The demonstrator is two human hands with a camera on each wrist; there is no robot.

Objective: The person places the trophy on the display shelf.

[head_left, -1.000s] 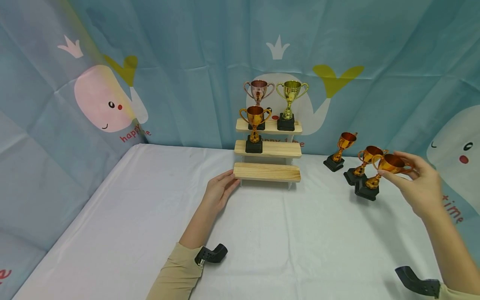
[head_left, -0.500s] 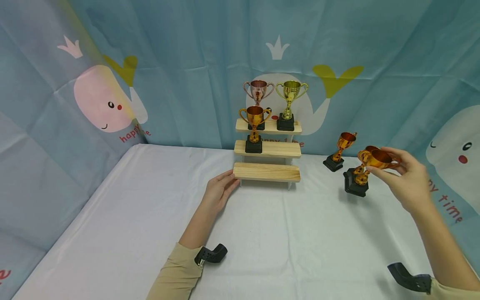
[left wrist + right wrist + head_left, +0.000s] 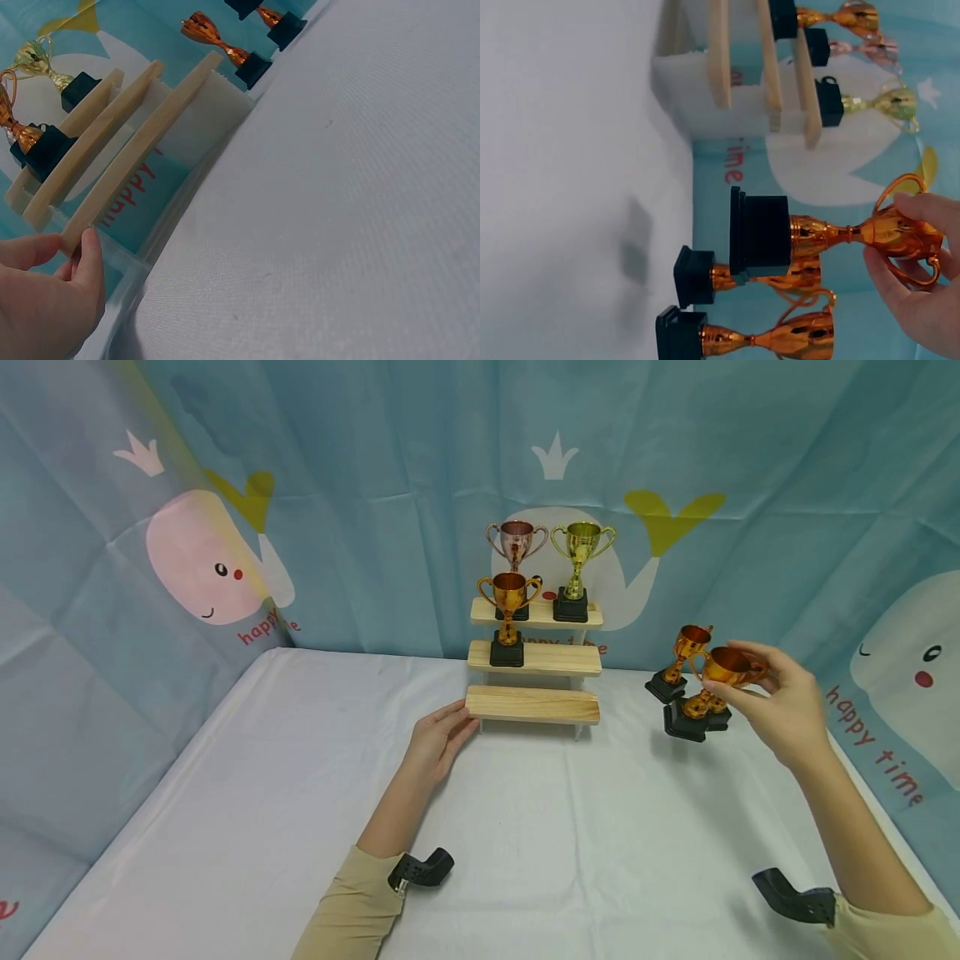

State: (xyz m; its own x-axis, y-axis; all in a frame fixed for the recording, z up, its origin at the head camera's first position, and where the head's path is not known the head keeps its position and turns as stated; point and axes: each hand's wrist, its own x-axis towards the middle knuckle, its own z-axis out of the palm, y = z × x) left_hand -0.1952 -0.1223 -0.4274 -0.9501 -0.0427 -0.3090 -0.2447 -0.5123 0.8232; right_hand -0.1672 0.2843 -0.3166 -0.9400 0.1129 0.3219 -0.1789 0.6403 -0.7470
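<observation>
My right hand (image 3: 780, 710) pinches the cup of a small orange trophy (image 3: 712, 681) on a black base and holds it tilted above the table; the right wrist view shows the same trophy (image 3: 825, 234) in my fingers (image 3: 922, 300). Two more orange trophies (image 3: 678, 660) stand on the table behind it. A three-step wooden stand (image 3: 534, 658) carries an orange trophy (image 3: 508, 614) on the middle step and a pink trophy (image 3: 516, 553) and a gold trophy (image 3: 576, 564) on top. My left hand (image 3: 438, 739) rests flat, fingertips (image 3: 88, 255) touching the lowest step's left end.
A white cloth covers the table (image 3: 300, 793). A blue backdrop with cartoon whales (image 3: 202, 560) hangs close behind and to both sides. The stand's lowest step (image 3: 532, 703) carries nothing.
My right hand has carried the orange trophy up and to the left, off the table, toward the stand. The left hand has stayed where it was.
</observation>
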